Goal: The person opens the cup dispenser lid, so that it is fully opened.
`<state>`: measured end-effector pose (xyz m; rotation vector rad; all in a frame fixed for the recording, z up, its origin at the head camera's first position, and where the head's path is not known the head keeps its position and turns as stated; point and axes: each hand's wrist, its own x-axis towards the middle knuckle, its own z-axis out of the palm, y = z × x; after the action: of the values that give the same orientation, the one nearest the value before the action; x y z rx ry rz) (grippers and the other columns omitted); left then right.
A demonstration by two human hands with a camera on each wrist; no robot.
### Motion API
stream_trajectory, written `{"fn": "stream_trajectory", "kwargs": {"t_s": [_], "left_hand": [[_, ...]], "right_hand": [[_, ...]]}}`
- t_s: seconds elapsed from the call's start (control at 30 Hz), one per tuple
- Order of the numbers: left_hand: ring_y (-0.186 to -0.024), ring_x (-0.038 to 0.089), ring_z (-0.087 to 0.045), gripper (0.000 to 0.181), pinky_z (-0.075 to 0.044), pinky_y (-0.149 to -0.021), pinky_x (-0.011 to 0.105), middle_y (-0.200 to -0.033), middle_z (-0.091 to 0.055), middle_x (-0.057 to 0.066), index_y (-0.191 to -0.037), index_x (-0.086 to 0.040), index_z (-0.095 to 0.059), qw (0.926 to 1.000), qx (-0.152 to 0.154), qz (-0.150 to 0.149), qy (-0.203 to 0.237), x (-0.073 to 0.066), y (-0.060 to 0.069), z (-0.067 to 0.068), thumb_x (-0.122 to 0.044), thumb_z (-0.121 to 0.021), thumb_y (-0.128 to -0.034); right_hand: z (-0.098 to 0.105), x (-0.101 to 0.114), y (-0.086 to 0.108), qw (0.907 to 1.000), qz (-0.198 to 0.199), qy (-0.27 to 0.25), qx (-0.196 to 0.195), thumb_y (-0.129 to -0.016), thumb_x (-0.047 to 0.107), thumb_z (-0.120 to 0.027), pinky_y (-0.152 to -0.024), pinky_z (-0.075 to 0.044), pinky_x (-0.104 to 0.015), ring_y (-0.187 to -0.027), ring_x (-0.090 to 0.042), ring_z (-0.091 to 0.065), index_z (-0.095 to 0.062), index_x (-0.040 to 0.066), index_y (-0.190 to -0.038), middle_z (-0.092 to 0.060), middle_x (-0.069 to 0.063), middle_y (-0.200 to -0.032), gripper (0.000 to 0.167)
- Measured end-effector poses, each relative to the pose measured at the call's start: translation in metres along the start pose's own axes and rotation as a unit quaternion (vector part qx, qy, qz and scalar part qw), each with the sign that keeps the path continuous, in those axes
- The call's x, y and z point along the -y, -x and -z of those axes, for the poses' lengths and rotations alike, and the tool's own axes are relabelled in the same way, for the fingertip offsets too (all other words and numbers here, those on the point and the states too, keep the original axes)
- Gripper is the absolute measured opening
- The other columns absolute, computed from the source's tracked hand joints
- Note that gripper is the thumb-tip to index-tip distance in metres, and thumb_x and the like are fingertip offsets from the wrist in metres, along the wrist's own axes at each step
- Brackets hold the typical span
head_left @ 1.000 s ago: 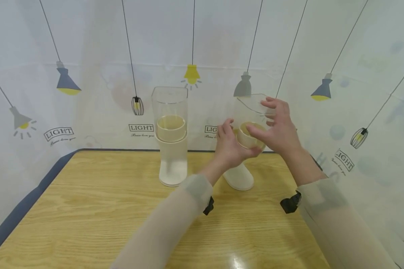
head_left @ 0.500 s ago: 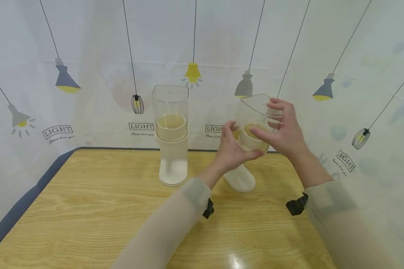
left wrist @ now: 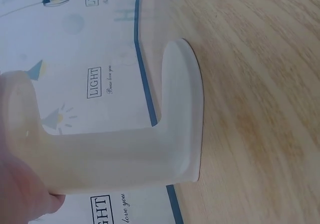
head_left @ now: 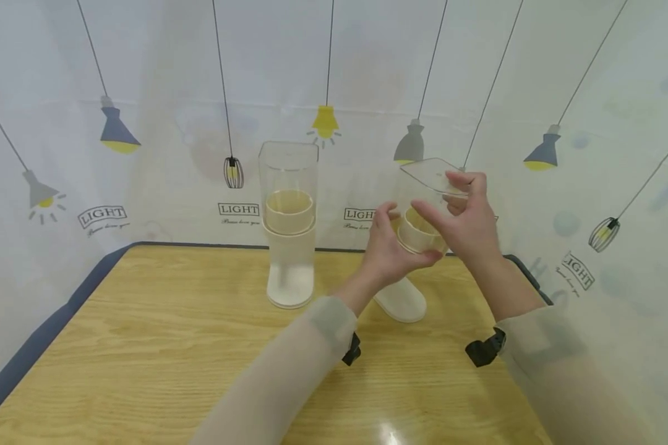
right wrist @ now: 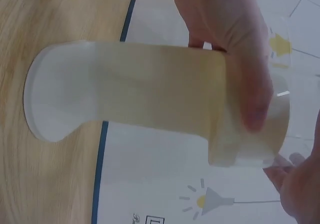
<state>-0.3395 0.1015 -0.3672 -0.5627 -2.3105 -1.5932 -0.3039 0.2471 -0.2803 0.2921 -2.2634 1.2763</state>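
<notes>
While the neighbouring dispenser (head_left: 291, 225) stands in place to the left, the held dispenser (right wrist: 150, 88) has edged slightly towards you over the past second, its foot (head_left: 402, 301) on the table (head_left: 200, 321). Your left hand (head_left: 386, 250) grips the collar (head_left: 414, 238), fingers and thumb curled round it. Your right hand (head_left: 470, 222) appears to hold the clear upper section (head_left: 414, 188) between thumb in front and fingers behind; exact fingertip contact cannot be told. Your right thumb now lies higher across the front. Such small shifts suggest fine adjustment of position, with neither grip yet given up.
</notes>
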Motion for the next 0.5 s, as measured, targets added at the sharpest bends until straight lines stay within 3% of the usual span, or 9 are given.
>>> {"fn": "stream_trajectory", "kwargs": {"t_s": [0.27, 0.5], "left_hand": [[-0.116, 0.018, -0.052, 0.129, -0.053, -0.089, 0.035, -0.141, -0.042, 0.003, -0.153, -0.031, -0.017, 0.9993, -0.015, 0.016, -0.03, 0.001, 0.001, -0.002, -0.067, -0.091, -0.0542], [-0.117, 0.018, -0.051, 0.129, -0.052, -0.089, 0.034, -0.141, -0.042, 0.002, -0.152, -0.028, -0.02, 0.9995, -0.018, 0.02, -0.016, 0.0, -0.001, -0.006, -0.069, -0.091, -0.0522]], "right_hand": [[-0.012, 0.006, 0.002, 0.9987, -0.016, 0.022, -0.043, -0.075, 0.057, -0.084, -0.101, -0.048, -0.048, -0.124, -0.027, -0.059, -0.038, 0.013, -0.13, -0.049, 0.008, -0.147, 0.084], [-0.011, 0.01, -0.001, 0.9978, -0.029, 0.022, -0.055, -0.075, 0.059, -0.083, -0.096, -0.052, -0.049, -0.121, -0.026, -0.061, -0.04, 0.014, -0.128, -0.052, 0.007, -0.144, 0.082]]}}
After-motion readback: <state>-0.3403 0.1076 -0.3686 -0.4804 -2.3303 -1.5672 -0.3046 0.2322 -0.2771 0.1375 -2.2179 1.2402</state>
